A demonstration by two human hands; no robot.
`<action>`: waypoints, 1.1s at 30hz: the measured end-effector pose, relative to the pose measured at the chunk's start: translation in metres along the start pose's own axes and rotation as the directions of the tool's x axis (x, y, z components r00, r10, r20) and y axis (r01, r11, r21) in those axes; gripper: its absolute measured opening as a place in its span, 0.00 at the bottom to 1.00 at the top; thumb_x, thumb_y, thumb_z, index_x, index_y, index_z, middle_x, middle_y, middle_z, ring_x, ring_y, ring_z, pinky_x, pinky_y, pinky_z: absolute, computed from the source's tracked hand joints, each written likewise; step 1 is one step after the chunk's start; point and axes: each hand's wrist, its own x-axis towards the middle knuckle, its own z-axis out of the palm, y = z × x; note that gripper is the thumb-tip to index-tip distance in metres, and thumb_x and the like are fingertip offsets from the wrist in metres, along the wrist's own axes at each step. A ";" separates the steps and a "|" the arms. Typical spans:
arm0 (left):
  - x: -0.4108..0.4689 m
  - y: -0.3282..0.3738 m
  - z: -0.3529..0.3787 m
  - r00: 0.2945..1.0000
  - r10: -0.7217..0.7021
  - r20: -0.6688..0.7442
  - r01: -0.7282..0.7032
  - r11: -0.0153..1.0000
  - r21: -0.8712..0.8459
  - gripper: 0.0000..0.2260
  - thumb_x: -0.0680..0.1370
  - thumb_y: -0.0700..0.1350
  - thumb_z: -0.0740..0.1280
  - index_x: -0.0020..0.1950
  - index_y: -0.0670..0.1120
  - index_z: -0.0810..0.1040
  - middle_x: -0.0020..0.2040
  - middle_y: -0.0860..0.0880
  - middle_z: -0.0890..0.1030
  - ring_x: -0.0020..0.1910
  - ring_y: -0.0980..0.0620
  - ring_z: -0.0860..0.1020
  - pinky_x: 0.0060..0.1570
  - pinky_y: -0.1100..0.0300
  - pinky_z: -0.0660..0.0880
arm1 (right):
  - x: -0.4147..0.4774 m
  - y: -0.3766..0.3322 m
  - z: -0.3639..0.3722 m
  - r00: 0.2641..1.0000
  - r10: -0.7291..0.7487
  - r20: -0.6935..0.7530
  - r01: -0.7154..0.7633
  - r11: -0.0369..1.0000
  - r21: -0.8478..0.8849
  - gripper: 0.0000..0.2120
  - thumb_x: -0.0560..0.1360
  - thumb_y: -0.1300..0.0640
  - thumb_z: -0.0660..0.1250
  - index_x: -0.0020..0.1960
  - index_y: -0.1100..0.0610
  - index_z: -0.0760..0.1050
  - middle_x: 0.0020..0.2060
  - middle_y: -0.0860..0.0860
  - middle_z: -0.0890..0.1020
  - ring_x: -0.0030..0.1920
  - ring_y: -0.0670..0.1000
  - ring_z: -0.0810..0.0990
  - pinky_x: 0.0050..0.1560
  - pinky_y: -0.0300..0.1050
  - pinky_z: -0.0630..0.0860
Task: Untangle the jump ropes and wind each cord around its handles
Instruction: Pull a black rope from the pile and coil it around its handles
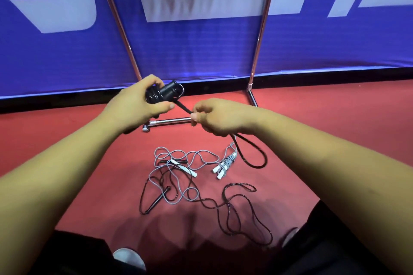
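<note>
My left hand [138,105] grips a pair of black jump-rope handles [166,92] with cord wound around them. A black cord [184,107] runs taut from the handles to my right hand [214,118], which pinches it; the rest of that cord [254,164] loops down onto the red floor. Below lies a white-handled rope [225,164] with its grey cord wound around the handles. To its left a loose grey cord [178,185] with a white handle [186,168] is tangled with a thin dark cord [232,205] and its black handle [157,200].
A blue banner [201,40] on a chrome frame stands right behind my hands, with a metal foot bar [169,121] on the red floor [335,129] beneath them. My dark trousers and white shoes [129,257] show at the bottom edge.
</note>
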 end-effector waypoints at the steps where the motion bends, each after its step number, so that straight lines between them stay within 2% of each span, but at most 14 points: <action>1: 0.000 -0.001 0.002 1.000 0.000 -0.009 0.000 0.999 0.042 0.17 0.71 0.59 0.73 0.53 0.60 0.70 0.35 0.54 0.82 0.34 0.49 0.82 0.43 0.50 0.79 | -0.001 -0.004 0.003 1.000 -0.019 0.019 0.019 0.999 -0.033 0.13 0.83 0.53 0.57 0.50 0.61 0.76 0.30 0.53 0.70 0.26 0.49 0.66 0.26 0.39 0.65; 4: 0.001 -0.001 0.009 0.999 0.032 -0.030 -0.021 0.949 0.315 0.20 0.70 0.63 0.72 0.59 0.63 0.70 0.48 0.54 0.83 0.46 0.45 0.81 0.46 0.52 0.76 | -0.004 -0.012 0.006 0.994 -0.105 0.043 0.107 0.993 -0.056 0.12 0.81 0.55 0.61 0.47 0.62 0.78 0.28 0.51 0.69 0.25 0.48 0.65 0.28 0.40 0.64; 6: -0.001 0.002 0.016 0.997 0.070 -0.028 -0.047 0.872 0.487 0.21 0.70 0.65 0.70 0.59 0.62 0.72 0.51 0.52 0.83 0.50 0.42 0.81 0.43 0.55 0.71 | -0.005 -0.015 0.003 0.985 -0.172 0.033 0.174 0.979 -0.108 0.10 0.78 0.56 0.66 0.45 0.62 0.80 0.28 0.49 0.68 0.24 0.45 0.64 0.29 0.41 0.62; 10: -0.011 0.016 0.032 0.985 0.150 0.089 -0.173 0.801 0.574 0.17 0.69 0.65 0.66 0.53 0.60 0.73 0.41 0.53 0.80 0.44 0.44 0.80 0.39 0.57 0.71 | -0.003 -0.017 -0.001 0.973 -0.230 0.034 0.232 0.947 -0.224 0.08 0.77 0.59 0.67 0.43 0.61 0.82 0.28 0.51 0.71 0.27 0.45 0.66 0.30 0.39 0.64; 13: -0.017 0.029 0.037 0.971 0.154 0.181 -0.229 0.812 0.536 0.16 0.69 0.65 0.64 0.53 0.61 0.73 0.31 0.55 0.71 0.37 0.46 0.74 0.38 0.56 0.73 | -0.001 -0.012 -0.010 0.964 -0.260 -0.052 0.242 0.944 -0.225 0.07 0.77 0.61 0.67 0.44 0.60 0.82 0.34 0.52 0.80 0.34 0.47 0.75 0.38 0.41 0.72; 16: -0.021 0.040 0.033 0.953 0.143 0.268 -0.251 0.867 0.431 0.31 0.60 0.79 0.63 0.56 0.64 0.74 0.30 0.58 0.72 0.36 0.52 0.74 0.37 0.56 0.73 | 0.000 -0.005 -0.021 0.953 -0.272 -0.135 0.243 0.950 -0.199 0.06 0.77 0.58 0.68 0.45 0.59 0.82 0.39 0.51 0.83 0.37 0.46 0.78 0.40 0.38 0.73; 18: -0.023 0.042 0.031 0.944 0.141 0.298 -0.245 0.904 0.349 0.32 0.58 0.79 0.63 0.54 0.63 0.75 0.27 0.58 0.73 0.32 0.59 0.73 0.33 0.58 0.69 | 0.001 -0.003 -0.025 0.950 -0.273 -0.151 0.248 0.954 -0.166 0.05 0.76 0.57 0.70 0.45 0.59 0.83 0.39 0.53 0.84 0.35 0.44 0.76 0.36 0.33 0.71; 20: -0.024 0.043 0.034 0.942 0.162 0.295 -0.247 0.927 0.282 0.23 0.63 0.76 0.65 0.48 0.62 0.74 0.24 0.57 0.73 0.28 0.61 0.74 0.31 0.58 0.69 | 0.002 0.000 -0.029 0.953 -0.257 -0.161 0.239 0.964 -0.120 0.07 0.74 0.56 0.73 0.44 0.61 0.82 0.37 0.57 0.83 0.33 0.44 0.74 0.35 0.33 0.69; 23: -0.028 0.041 0.040 0.936 0.197 0.292 -0.248 0.957 0.152 0.22 0.64 0.74 0.65 0.47 0.59 0.76 0.27 0.58 0.77 0.27 0.62 0.76 0.32 0.58 0.73 | 0.002 0.007 -0.034 0.953 -0.233 -0.192 0.237 0.971 -0.001 0.12 0.70 0.56 0.76 0.44 0.63 0.78 0.32 0.56 0.77 0.31 0.47 0.70 0.32 0.38 0.67; 25: -0.029 0.041 0.041 0.937 0.200 0.287 -0.215 0.976 0.024 0.20 0.65 0.69 0.66 0.46 0.56 0.76 0.30 0.59 0.79 0.26 0.58 0.78 0.31 0.57 0.74 | 0.002 0.015 -0.038 0.958 -0.197 -0.209 0.212 0.976 0.053 0.13 0.70 0.56 0.77 0.43 0.65 0.76 0.30 0.54 0.73 0.28 0.47 0.66 0.29 0.37 0.64; 27: -0.028 0.042 0.039 0.949 0.190 0.252 -0.165 0.979 -0.117 0.19 0.64 0.67 0.67 0.45 0.54 0.75 0.31 0.54 0.81 0.26 0.51 0.80 0.31 0.53 0.78 | 0.003 0.023 -0.037 0.967 -0.147 -0.207 0.178 0.974 0.140 0.11 0.72 0.55 0.75 0.42 0.63 0.77 0.30 0.55 0.74 0.29 0.48 0.67 0.31 0.39 0.64; 30: -0.028 0.044 0.037 0.959 0.178 0.220 -0.096 0.936 -0.338 0.18 0.67 0.60 0.73 0.53 0.59 0.73 0.33 0.49 0.82 0.27 0.46 0.80 0.30 0.49 0.80 | 0.008 0.030 -0.031 0.980 -0.081 -0.181 0.128 0.956 0.263 0.10 0.74 0.55 0.72 0.43 0.63 0.77 0.31 0.58 0.72 0.29 0.51 0.66 0.30 0.43 0.61; 32: -0.029 0.045 0.035 0.960 0.181 0.215 -0.057 0.875 -0.480 0.21 0.73 0.50 0.75 0.63 0.61 0.73 0.34 0.49 0.81 0.29 0.47 0.78 0.28 0.53 0.79 | 0.008 0.030 -0.028 0.987 -0.055 -0.149 0.093 0.961 0.259 0.06 0.77 0.62 0.66 0.43 0.63 0.78 0.27 0.54 0.73 0.25 0.49 0.66 0.29 0.41 0.62; 33: -0.028 0.046 0.034 0.960 0.186 0.209 -0.049 0.848 -0.528 0.21 0.75 0.46 0.73 0.65 0.61 0.73 0.33 0.49 0.80 0.29 0.49 0.77 0.28 0.55 0.78 | 0.008 0.030 -0.026 0.991 -0.052 -0.123 0.084 0.959 0.272 0.09 0.78 0.64 0.64 0.41 0.60 0.79 0.26 0.52 0.73 0.24 0.49 0.67 0.29 0.41 0.63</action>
